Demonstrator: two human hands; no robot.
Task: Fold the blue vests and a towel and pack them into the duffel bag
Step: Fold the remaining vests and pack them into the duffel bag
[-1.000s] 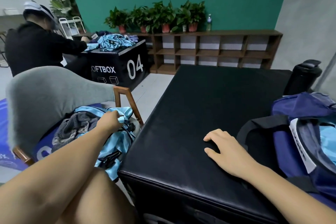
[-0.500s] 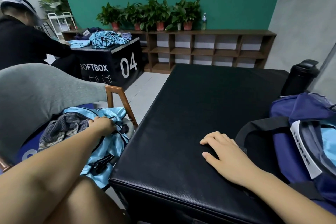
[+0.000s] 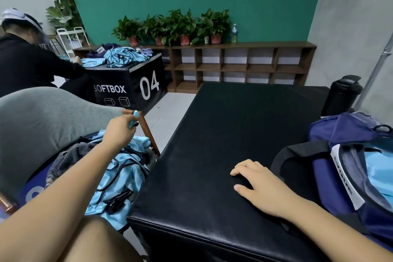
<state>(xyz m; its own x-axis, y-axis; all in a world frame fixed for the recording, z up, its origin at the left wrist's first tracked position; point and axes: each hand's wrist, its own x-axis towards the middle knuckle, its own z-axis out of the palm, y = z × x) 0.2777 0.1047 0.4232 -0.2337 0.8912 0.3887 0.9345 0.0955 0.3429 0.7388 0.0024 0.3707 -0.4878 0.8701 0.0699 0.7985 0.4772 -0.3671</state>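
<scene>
A heap of light blue vests (image 3: 119, 178) with black straps lies on a grey armchair (image 3: 42, 121) to my left, beside a grey striped towel (image 3: 66, 157). My left hand (image 3: 119, 132) grips a bunched bit of blue vest fabric and holds it raised above the heap. My right hand (image 3: 259, 185) rests flat, fingers relaxed, on the black padded table (image 3: 234, 134). The navy duffel bag (image 3: 348, 155) stands open at the table's right end, with light blue fabric showing inside it.
A black flask (image 3: 342, 95) stands at the table's far right corner. Another person (image 3: 27, 64) in black sits at a black "SOFTBOX 04" box (image 3: 127, 85) piled with more blue vests. A wooden shelf (image 3: 238, 66) with potted plants lines the green wall.
My left hand has closed on vest fabric and lifted it up off the heap. My right hand has stayed flat on the table.
</scene>
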